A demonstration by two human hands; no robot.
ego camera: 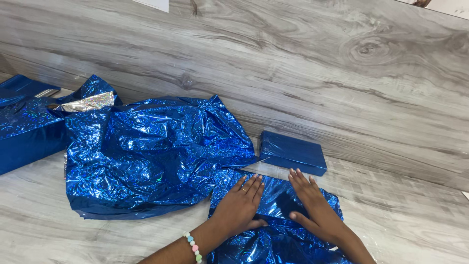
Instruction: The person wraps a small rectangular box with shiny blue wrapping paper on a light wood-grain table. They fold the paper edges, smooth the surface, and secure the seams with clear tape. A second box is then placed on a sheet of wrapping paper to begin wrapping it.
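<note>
- The step in hand seems to be the wrapping of a flat object: both hands press a sheet of blue foil paper down over something dark that shows between them; what the object is, I cannot tell.
- This sheet lies on the table at about 6 o'clock of the view, shiny, with a swirl pattern and many creases, its lower part crumpled.
- The left hand lies flat on the sheet, fingers stretched and close together, holding nothing; it has a ring and, at the wrist, a bracelet of pale beads.
- The right hand also lies flat, fingers a little spread, thumb pointing inward over the dark part.
- By my judgement, the next move calls for folding one edge over tightly while the other hand keeps the paper from sliding.
- At 12 o'clock from the hands, just beside the sheet, stands a small wrapped blue box.
- At 10 o'clock lies a big crumpled heap of the same foil, and at 9 o'clock a larger blue package.
</note>
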